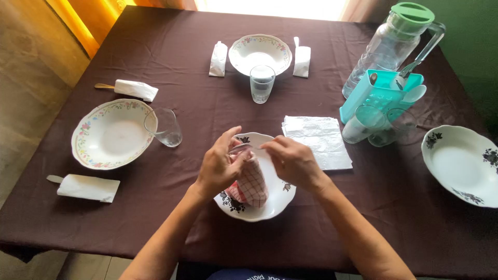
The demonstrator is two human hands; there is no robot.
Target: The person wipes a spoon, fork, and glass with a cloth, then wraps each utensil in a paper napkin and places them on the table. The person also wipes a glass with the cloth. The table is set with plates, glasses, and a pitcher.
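Glass wrapped in a red checked cloth sits above the white flowered plate nearest the person. The left hand grips glass and cloth together; the right hand pinches the rim. Other places already have plates, wrapped cutlery and clear glasses; smooth stacked napkins lie just beside.

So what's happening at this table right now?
A person is working over a white plate with dark flowers at the near edge of a table under a brown cloth. The left hand grips a clear glass wrapped in a red-checked cloth, and the right hand touches the glass's rim. Around them lie other plates, folded napkins, two more glasses, a jug and a teal holder.
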